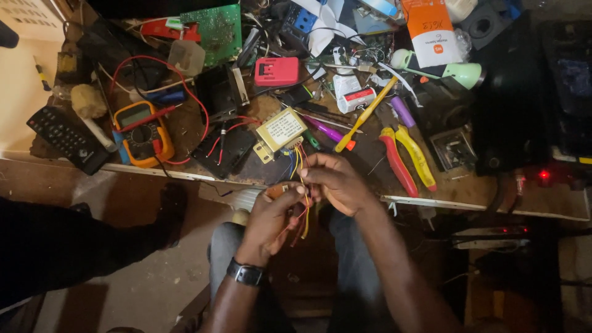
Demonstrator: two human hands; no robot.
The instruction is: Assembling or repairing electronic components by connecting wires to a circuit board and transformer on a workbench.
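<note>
A small transformer [280, 131] with a pale label lies near the front edge of the cluttered workbench [185, 174]. Yellow, red and blue wires [298, 161] run from it down over the edge into my hands. My right hand [336, 182] pinches the wires just below the bench edge. My left hand [271, 217], with a black watch at the wrist, grips the same bundle lower down, and yellow and red wire ends [304, 223] hang beneath it. Both hands touch each other over my lap.
On the bench lie a yellow multimeter [143, 131] with red leads, a black remote [66, 139], a black box with red wires [223, 148], red-and-yellow pliers [407, 157], a yellow screwdriver [365, 115], a red case [277, 71] and a green circuit board [214, 29]. A dark sleeve [55, 243] of another person is at left.
</note>
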